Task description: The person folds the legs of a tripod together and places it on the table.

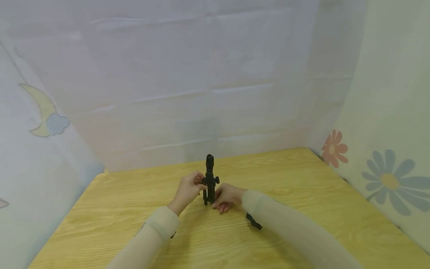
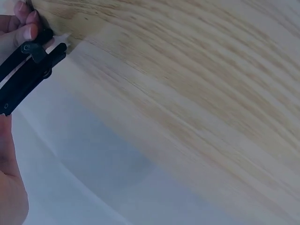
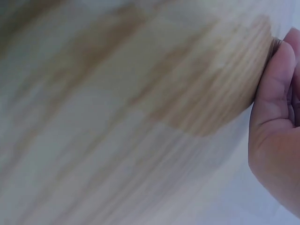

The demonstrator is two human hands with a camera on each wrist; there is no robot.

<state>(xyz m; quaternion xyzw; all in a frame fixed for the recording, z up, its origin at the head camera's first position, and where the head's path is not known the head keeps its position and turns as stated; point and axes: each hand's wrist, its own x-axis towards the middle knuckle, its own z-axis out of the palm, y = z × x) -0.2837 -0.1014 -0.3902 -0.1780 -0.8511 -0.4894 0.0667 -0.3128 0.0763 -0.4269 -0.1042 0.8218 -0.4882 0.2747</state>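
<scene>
A small black tripod (image 1: 210, 175) with folded legs and a side knob (image 1: 217, 180) stands upright near the middle of the wooden table. My left hand (image 1: 189, 188) pinches it at mid-height from the left, thumb toward me. In the left wrist view the black legs of the tripod (image 2: 28, 77) show beside the left thumb and fingers (image 2: 28, 32). Low on its right side, my right hand (image 1: 226, 198) pinches a leg between thumb and fingers. In the right wrist view that hand (image 3: 276, 122) hides most of what it grips.
Another black piece (image 1: 253, 221) lies on the table (image 1: 285, 164), partly under the right sleeve. A small dark thing (image 1: 173, 235) peeks out beside the left sleeve, too covered to tell. Pale printed cloth (image 1: 208, 74) hangs behind the table and at both sides.
</scene>
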